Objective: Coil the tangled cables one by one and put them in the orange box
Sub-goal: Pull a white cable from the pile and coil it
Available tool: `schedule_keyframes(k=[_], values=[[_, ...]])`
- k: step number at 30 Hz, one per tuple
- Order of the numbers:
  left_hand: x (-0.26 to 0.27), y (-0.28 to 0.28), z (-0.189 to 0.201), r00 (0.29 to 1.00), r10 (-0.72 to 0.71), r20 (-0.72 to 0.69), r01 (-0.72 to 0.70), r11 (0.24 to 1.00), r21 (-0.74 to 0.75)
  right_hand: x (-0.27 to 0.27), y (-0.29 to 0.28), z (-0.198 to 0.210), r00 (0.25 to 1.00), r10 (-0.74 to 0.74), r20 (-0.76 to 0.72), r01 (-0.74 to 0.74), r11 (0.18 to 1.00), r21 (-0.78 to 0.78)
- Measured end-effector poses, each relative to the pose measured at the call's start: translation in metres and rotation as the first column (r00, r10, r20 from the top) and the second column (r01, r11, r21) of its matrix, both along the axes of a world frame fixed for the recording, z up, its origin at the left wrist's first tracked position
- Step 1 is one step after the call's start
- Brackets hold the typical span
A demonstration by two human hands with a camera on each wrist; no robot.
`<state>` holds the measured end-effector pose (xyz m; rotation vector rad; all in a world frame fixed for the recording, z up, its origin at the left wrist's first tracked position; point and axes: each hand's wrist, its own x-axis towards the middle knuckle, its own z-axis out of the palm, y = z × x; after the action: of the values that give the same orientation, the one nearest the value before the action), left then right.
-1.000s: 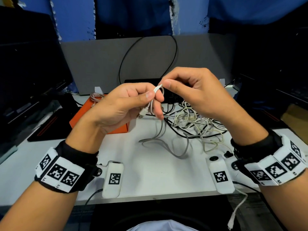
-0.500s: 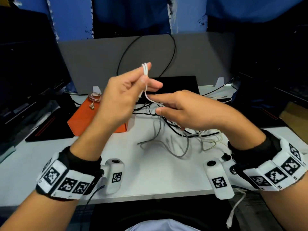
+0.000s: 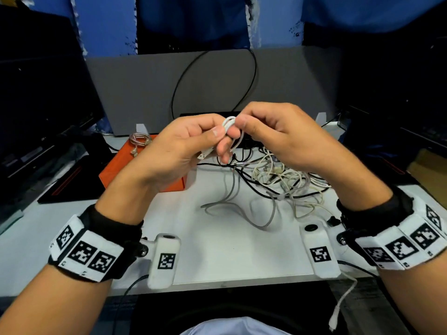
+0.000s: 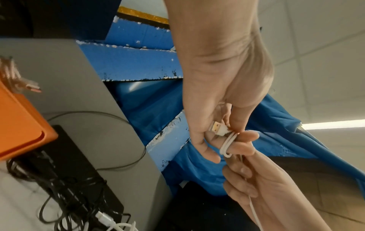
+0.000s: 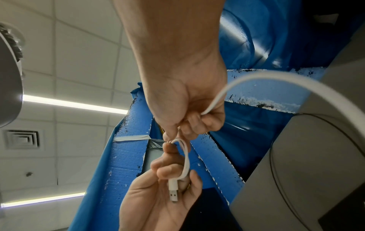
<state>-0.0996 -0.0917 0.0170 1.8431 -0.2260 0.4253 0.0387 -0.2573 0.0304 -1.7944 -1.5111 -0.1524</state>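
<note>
White bench [image 3: 217, 250] underneath: left hand [image 3: 179, 151] pinches a thin white USB cable [image 3: 228, 124] looped over its fingers [image 4: 242, 146], right hand [image 3: 278, 139] pinching the same cable; flat orange box [image 3: 116, 168] sits far left.

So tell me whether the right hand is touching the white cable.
Touching. The right wrist view shows the right hand pinching the white cable, which emerges from between its curled fingers.

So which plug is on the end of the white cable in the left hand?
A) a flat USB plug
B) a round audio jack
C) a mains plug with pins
A: the left hand holds the white cable, which ends in a flat metal USB plug.
</note>
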Motion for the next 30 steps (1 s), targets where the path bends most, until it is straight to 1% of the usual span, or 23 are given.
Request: schedule_keyframes(k=[4,5,6,10,13,16,19,21,22,24,26,27,28,29,30], values=[[-0.001,-0.005,0.0,0.995,-0.096,-0.022,0.09,0.975,-0.203,-0.003,-0.003,0.002,1.0,0.025,-0.005,-0.024,0.997,0.071],[-0.002,-0.005,0.001,0.993,-0.118,-0.03,0.108,0.966,-0.233,-0.004,-0.004,0.002,1.0,0.029,-0.003,-0.029,0.997,0.074],[-0.004,-0.006,0.002,0.99,-0.132,-0.04,0.118,0.963,-0.24,-0.004,-0.005,0.003,0.999,0.042,0.0,-0.042,0.997,0.07],[-0.008,-0.006,0.003,0.991,-0.127,-0.045,0.117,0.977,-0.181,-0.007,-0.004,0.002,0.995,0.099,0.002,-0.098,0.993,0.059],[-0.005,-0.011,-0.001,0.992,-0.125,-0.011,0.118,0.962,-0.247,-0.007,-0.002,0.001,0.994,0.112,-0.021,-0.109,0.988,0.106],[-0.003,-0.016,-0.002,0.99,-0.144,0.009,0.14,0.944,-0.299,-0.003,-0.002,0.002,0.992,0.123,-0.036,-0.118,0.987,0.111],[-0.006,-0.013,-0.001,0.986,-0.169,-0.005,0.161,0.951,-0.264,-0.003,-0.002,0.002,0.993,0.116,-0.031,-0.113,0.99,0.086],[-0.008,-0.011,0.001,0.986,-0.164,0.003,0.16,0.958,-0.237,-0.006,0.0,0.001,0.989,0.142,-0.049,-0.138,0.987,0.077],[-0.009,-0.011,0.003,0.988,-0.153,0.017,0.153,0.957,-0.246,-0.006,0.001,-0.001,0.985,0.155,-0.076,-0.149,0.986,0.079],[-0.009,-0.01,0.007,0.989,-0.133,0.071,0.149,0.934,-0.324,-0.006,0.005,-0.005,0.981,0.154,-0.121,-0.147,0.987,0.068],[-0.009,-0.007,0.011,0.989,-0.067,0.133,0.116,0.907,-0.406,-0.005,0.008,-0.009,0.983,0.127,-0.134,-0.131,0.991,-0.024],[-0.008,-0.005,0.013,0.989,-0.003,0.145,0.063,0.909,-0.412,-0.006,0.01,-0.011,0.985,0.114,-0.131,-0.127,0.987,-0.1],[-0.007,-0.003,0.013,0.987,0.075,0.144,-0.015,0.926,-0.378,-0.008,0.01,-0.013,0.989,0.105,-0.107,-0.123,0.976,-0.178],[-0.006,-0.002,0.011,0.977,0.161,0.142,-0.113,0.948,-0.298,-0.01,0.011,-0.015,0.992,0.104,-0.066,-0.117,0.962,-0.247],[-0.003,-0.001,0.008,0.954,0.257,0.152,-0.228,0.956,-0.183,-0.012,0.011,-0.016,0.993,0.116,-0.03,-0.12,0.946,-0.302]])
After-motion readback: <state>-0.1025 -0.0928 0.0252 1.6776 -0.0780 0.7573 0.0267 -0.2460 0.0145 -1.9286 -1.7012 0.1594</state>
